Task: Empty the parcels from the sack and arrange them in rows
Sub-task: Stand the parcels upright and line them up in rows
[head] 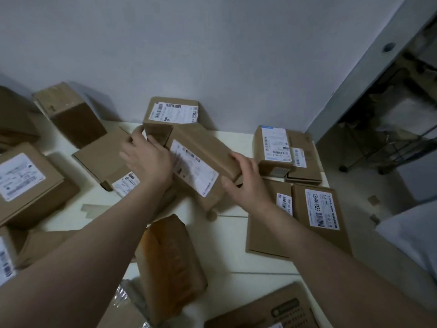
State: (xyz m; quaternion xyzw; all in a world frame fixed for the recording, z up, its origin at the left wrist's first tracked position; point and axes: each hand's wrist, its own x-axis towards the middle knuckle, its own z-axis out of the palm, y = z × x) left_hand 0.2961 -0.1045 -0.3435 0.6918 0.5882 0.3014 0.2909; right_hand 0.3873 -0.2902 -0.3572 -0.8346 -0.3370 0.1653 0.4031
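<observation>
A long brown cardboard parcel [203, 157] with a white label lies tilted across the middle of the white table [227, 242]. My left hand [147, 157] grips its left end and my right hand [246, 181] grips its right end. Behind it, against the wall, stands another labelled parcel [171, 114]. Several more cardboard parcels lie around: a flat one [101, 157] left of my left hand, a big labelled one [26, 183] at far left, and a group [281, 150] at the right. No sack is in view.
A brown paper-wrapped parcel [170, 263] lies near me between my forearms. Flat labelled boxes [319, 211] sit along the table's right edge. A box [279, 311] lies at the bottom edge. A grey wall [212, 55] backs the table. A wire rack [390, 138] stands at right.
</observation>
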